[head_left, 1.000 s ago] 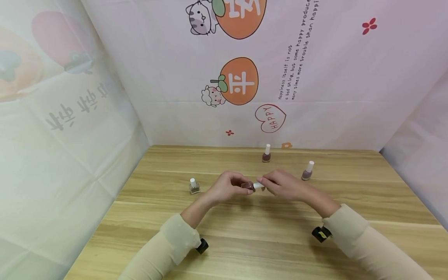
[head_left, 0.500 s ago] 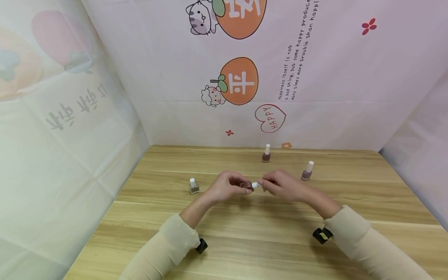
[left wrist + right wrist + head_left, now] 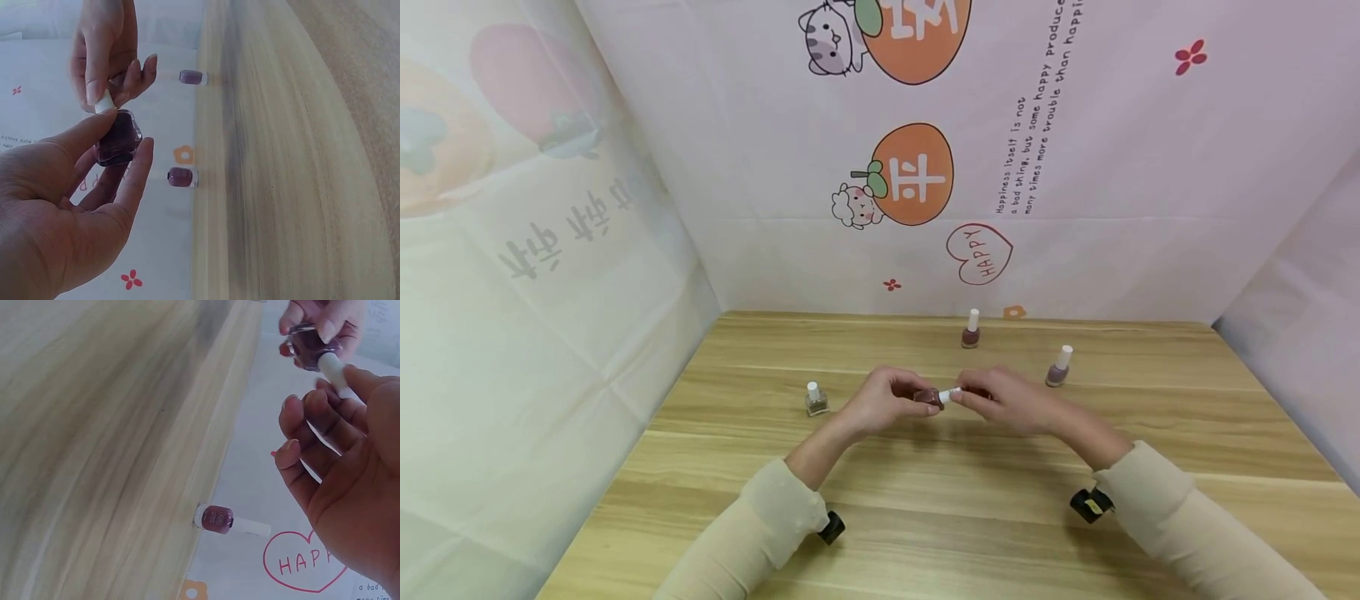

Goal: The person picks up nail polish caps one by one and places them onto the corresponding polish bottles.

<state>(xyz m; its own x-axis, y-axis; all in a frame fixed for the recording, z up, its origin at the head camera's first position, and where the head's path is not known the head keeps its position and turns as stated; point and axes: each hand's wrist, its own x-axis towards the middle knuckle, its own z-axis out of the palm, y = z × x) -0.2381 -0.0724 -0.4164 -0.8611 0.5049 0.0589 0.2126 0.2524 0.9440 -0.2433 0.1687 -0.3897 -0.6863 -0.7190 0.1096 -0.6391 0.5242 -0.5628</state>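
Note:
In the head view my left hand (image 3: 880, 404) grips a small glass nail polish bottle (image 3: 929, 397) of dark plum colour, thumb on one side and fingers on the other. The bottle is tilted sideways above the table, its white cap (image 3: 947, 396) pointing right. My right hand (image 3: 1011, 402) pinches that cap between thumb and index finger. In the right wrist view the other fingers of this hand curve loosely, clear of the bottle. The cap (image 3: 105, 103) meets the bottle's neck in the left wrist view; whether it is tight I cannot tell.
A clear, greyish nail polish bottle (image 3: 816, 402) stands left of my hands on the wooden table (image 3: 940, 525). Upright further back are a mauve bottle (image 3: 971, 333) and a purple-grey one (image 3: 1058, 371). A white printed cloth (image 3: 790, 250) hangs behind.
My right thumb and fingers have shifted their pinch around the cap. The bottle has moved very slightly left in my left hand. The standing bottles stay put.

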